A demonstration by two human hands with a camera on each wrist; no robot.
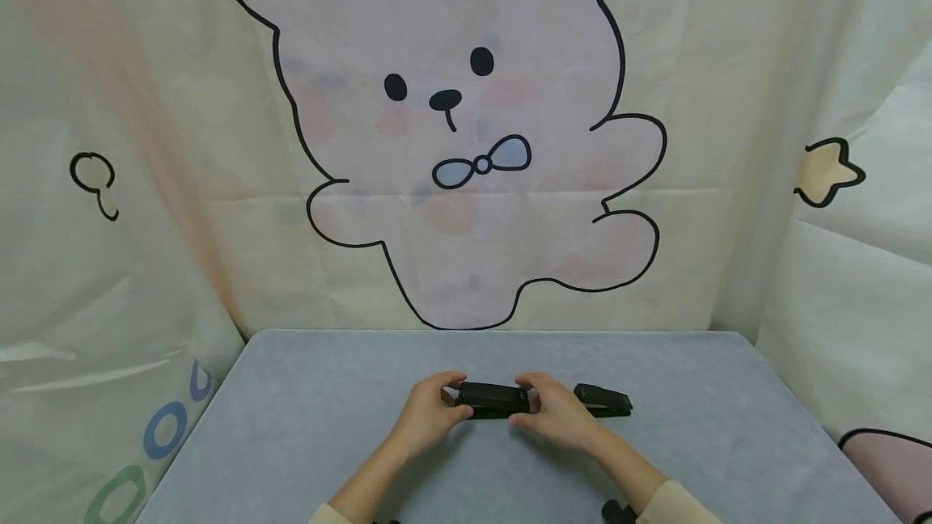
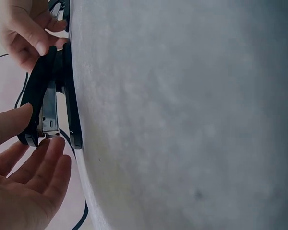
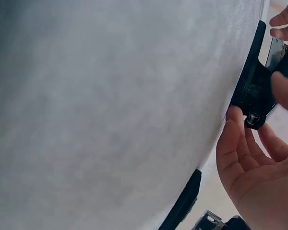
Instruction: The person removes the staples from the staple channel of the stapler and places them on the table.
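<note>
Left wrist view: I see a tapered black stapler [image 2: 38,86] with shiny metal magazine [image 2: 49,110], opposite ends pinched by left grip [image 1: 425,413] and right grip [image 1: 559,413].

Right grip [image 3: 260,173] at hinge end of black stapler [image 3: 256,88]

Both hands [image 1: 425,412] facing inward, fingers [image 2: 56,178] curved, forearms [image 1: 367,471] converging

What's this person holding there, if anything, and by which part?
A black stapler, held at both ends: the left hand grips the front end, where the metal rail shows, and the right hand grips the hinged end.
</note>
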